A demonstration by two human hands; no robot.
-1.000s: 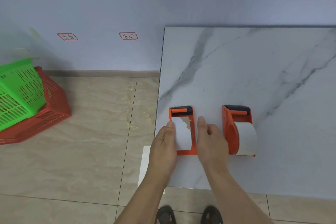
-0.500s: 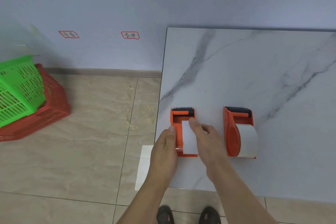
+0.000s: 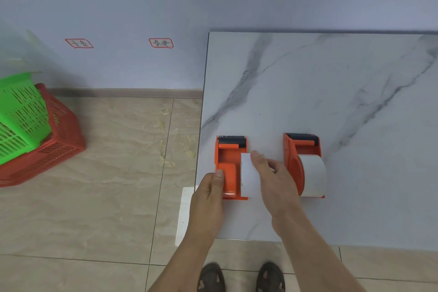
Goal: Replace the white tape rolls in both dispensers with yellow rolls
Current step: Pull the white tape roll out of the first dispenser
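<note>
Table: a white marble-patterned tabletop (image 3: 331, 92) is filling the right of the scene, with two dispensers sitting near its left, near edge.
Left dispenser: an orange plastic tape dispenser (image 3: 228, 168) with a black serrated cutter at its far end is lying at the table's left edge, its spool showing bare orange.
Left hand: the left hand (image 3: 208, 197) is gripping the near left corner of that dispenser, thumb lying on top of the orange spool, fingers curled narrow around the side.
White roll: a white tape roll (image 3: 250, 174) is standing half out of the dispenser's right side, partly hidden by the hand.
Right hand: the right hand (image 3: 276, 185) is pinching the white roll, thumb tip lying on its far top edge, the other fingers wrapping its right face.
Right dispenser: a second orange plastic dispenser (image 3: 295, 166) is standing well right of the hands, carrying its own wide white tape roll (image 3: 312, 175), untouched.
Floor: stacked green and red slotted plastic baskets (image 3: 35, 125) are resting far left on beige tiles.
</note>
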